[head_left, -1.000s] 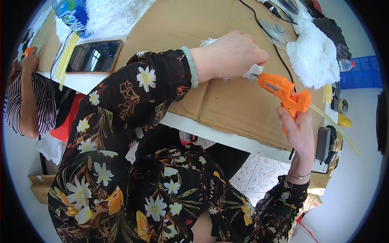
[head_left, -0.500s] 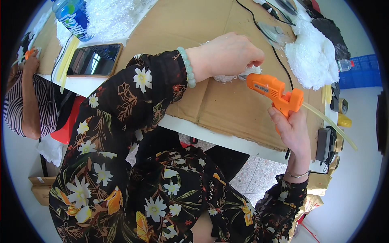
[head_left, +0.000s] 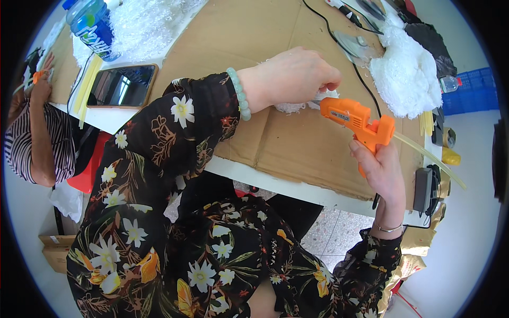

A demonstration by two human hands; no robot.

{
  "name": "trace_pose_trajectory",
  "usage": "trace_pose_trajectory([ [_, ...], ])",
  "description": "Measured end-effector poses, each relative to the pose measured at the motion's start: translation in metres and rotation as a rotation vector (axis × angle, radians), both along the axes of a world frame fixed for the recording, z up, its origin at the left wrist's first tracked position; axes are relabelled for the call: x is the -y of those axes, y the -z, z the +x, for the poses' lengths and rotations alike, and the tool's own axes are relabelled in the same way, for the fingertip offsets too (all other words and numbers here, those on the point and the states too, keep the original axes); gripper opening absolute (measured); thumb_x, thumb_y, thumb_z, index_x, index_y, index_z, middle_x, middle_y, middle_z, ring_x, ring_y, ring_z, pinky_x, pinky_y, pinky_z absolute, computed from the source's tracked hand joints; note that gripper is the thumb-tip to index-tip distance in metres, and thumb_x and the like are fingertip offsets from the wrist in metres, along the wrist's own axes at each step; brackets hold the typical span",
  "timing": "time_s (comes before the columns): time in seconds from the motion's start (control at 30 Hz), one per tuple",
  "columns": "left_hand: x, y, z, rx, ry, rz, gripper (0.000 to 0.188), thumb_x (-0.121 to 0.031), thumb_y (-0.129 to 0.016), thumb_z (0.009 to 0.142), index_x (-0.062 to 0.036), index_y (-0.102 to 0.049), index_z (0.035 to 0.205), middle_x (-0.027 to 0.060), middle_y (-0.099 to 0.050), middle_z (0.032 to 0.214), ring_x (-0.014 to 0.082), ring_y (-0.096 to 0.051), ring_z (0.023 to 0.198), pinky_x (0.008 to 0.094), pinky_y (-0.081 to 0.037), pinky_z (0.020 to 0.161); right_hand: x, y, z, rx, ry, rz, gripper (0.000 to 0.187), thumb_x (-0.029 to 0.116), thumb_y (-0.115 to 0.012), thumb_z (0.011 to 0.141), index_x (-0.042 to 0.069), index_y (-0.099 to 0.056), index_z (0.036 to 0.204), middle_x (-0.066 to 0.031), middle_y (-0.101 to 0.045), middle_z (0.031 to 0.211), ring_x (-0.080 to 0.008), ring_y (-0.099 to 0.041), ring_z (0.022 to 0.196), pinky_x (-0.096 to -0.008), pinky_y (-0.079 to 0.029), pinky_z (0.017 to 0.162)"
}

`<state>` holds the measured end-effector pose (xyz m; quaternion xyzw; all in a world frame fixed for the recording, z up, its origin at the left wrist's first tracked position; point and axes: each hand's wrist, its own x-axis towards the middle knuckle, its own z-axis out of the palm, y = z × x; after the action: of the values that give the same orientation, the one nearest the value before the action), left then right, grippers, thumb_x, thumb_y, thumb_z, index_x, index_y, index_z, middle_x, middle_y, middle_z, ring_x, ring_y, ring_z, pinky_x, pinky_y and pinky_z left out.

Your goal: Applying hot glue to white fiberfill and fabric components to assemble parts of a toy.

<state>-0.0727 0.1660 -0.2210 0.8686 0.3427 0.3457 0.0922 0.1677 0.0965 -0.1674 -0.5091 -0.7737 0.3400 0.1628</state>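
My right hand (head_left: 380, 168) is wrapped around the grip of an orange hot glue gun (head_left: 347, 114), its nozzle end pointing left. A long pale glue stick (head_left: 432, 158) sticks out of its back. Just left of the nozzle, my left hand (head_left: 297, 77) is closed with the fingers curled down, holding a small piece of white fluffy material (head_left: 290, 107). Part of that piece shows below my hand; the fingertips are mostly hidden. The nozzle tip is close to the white material, and I cannot tell whether they touch.
Cardboard (head_left: 249, 42) covers the table. White fluffy heaps (head_left: 405, 74) lie right and back left. Nearby are a phone (head_left: 122, 86), yellowish glue sticks (head_left: 86, 87), a blue bottle (head_left: 91, 29), a black cable (head_left: 366, 87) and a blue basket (head_left: 472, 93). A co-worker (head_left: 40, 138) sits far left.
The nozzle tip, visible before, is now covered by white material beside my left fingers. My left hand has shifted slightly down in view; the glue gun stays nearly in place.
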Motion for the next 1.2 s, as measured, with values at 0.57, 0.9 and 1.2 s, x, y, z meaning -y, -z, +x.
trace_pose_trajectory([
  [0.57, 0.001, -0.003, -0.005, 0.000, 0.006, -0.144, 0.023, 0.000, -0.055, 0.074, -0.0083, -0.064, 0.094, 0.0063, -0.067, 0.081, 0.0267, -0.063, 0.080, 0.0366, -0.050, 0.070, 0.000, -0.001, -0.008, 0.072, -0.046, 0.029, 0.024, 0.011, -0.060, 0.084, -0.001, -0.053, 0.104, 0.0021, -0.048, 0.069, -0.0061, -0.042, 0.062, -0.0235, -0.036, 0.055],
  [0.9, 0.000, -0.002, -0.005, -0.007, 0.016, -0.139, 0.026, 0.004, -0.051, 0.074, -0.0071, -0.064, 0.095, 0.0060, -0.067, 0.081, 0.0260, -0.063, 0.080, 0.0357, -0.050, 0.070, 0.004, -0.001, 0.000, -0.077, 0.008, -0.031, 0.020, 0.011, -0.060, 0.084, 0.001, -0.052, 0.100, 0.0022, -0.049, 0.074, -0.0054, -0.043, 0.064, -0.0225, -0.036, 0.056],
  [1.2, -0.003, -0.003, 0.000, -0.001, 0.029, -0.094, 0.024, 0.003, -0.052, 0.074, -0.0072, -0.064, 0.092, 0.0046, -0.067, 0.079, 0.0253, -0.062, 0.081, 0.0358, -0.049, 0.070, 0.002, -0.006, 0.008, -0.004, 0.015, 0.008, 0.018, 0.010, -0.059, 0.084, 0.000, -0.054, 0.098, 0.0021, -0.050, 0.072, -0.0059, -0.044, 0.064, -0.0227, -0.037, 0.056],
])
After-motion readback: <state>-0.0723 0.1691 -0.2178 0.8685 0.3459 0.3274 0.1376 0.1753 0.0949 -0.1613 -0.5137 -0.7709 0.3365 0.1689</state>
